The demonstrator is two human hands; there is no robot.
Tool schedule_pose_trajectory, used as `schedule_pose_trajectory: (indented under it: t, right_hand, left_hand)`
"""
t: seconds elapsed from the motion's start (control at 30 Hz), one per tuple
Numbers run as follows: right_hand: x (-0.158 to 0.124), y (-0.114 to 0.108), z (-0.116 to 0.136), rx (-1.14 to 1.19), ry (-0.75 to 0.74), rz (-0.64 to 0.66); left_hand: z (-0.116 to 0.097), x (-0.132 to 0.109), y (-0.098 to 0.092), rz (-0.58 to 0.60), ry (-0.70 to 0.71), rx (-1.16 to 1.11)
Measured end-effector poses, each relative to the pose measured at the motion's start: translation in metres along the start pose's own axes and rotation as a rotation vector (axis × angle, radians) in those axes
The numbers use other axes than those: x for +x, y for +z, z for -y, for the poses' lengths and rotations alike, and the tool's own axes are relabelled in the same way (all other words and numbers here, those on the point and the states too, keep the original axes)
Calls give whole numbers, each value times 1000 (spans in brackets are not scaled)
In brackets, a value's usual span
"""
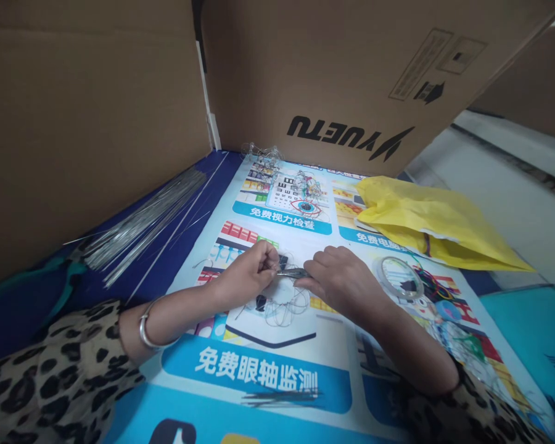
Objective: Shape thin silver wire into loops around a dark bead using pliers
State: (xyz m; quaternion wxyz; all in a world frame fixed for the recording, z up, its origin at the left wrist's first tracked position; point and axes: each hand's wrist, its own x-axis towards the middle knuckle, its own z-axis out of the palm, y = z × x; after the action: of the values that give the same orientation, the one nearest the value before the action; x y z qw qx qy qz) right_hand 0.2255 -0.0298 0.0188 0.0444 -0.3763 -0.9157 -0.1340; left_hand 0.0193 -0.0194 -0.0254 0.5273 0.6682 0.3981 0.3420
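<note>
Over the middle of a printed poster sheet (333, 345), my left hand (254, 271) is closed in a pinch on thin wire. Its fingertips meet the tip of slim metal pliers (293, 272). My right hand (337, 277) wraps round the pliers' handles, with the jaws pointing left. Loops of fine wire (284, 311) hang and spread just below both hands. What exactly lies between the jaws is too small to make out. Nearer to me, a small bunch of short dark wires (282, 398) lies on the sheet.
Cardboard panels (328, 61) stand at the left and back. A bundle of straight wires (143, 216) lies left on blue cloth. Tangled wire pieces (309, 185) sit at the back. To the right are a yellow bag (435, 216), a tape roll (383, 274) and coloured wires (437, 287).
</note>
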Motion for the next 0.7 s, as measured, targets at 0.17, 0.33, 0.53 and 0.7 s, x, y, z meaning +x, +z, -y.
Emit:
schedule_pose_trajectory:
  t: [0.17,0.33,0.53,0.7]
  right_hand:
    - [1,1,0,23,2,5]
    - [0,1,1,31,6,35]
    - [-2,2,4,25,40,44]
    - [-3,3,6,49,103,59]
  left_hand:
    - [2,0,0,17,14,17]
    - [1,0,-1,52,3,22]
    - [0,0,-2,46,-6,10]
    - [-3,0,-1,45,-49,-63]
